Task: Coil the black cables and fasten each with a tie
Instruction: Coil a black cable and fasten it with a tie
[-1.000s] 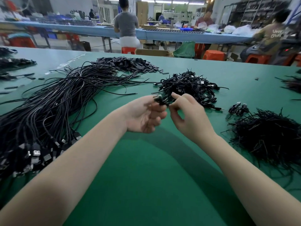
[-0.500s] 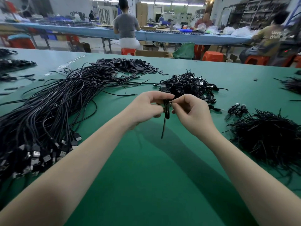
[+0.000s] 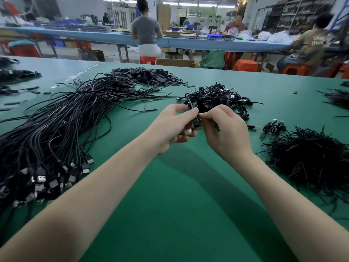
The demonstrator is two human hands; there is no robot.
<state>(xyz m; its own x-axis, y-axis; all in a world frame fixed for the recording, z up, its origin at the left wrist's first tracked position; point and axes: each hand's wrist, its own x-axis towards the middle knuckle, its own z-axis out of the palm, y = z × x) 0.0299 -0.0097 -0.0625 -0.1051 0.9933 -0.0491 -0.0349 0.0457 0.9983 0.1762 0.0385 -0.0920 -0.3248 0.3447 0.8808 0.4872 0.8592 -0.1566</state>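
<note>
Black cables are judged mostly unprocessed: one small coil (image 3: 195, 121) is pinched above the green table (image 3: 170, 205) by left hand (image 3: 174, 127) and right hand (image 3: 226, 132) (tie hidden), finished bundles (image 3: 219, 100) lie beyond, and the loose heap (image 3: 56, 125) remains at left

Two bare hands, the left hand (image 3: 174, 127) and the right hand (image 3: 225, 133), meet over one green table (image 3: 170, 205). On it I count one long bundle of loose cables (image 3: 56, 129), too many strands to number, one heap of coiled cables (image 3: 217, 99), one pile of ties (image 3: 309, 163) and one spread of flat black pieces (image 3: 149, 76). Three people sit at the far bench (image 3: 188, 42).
</note>
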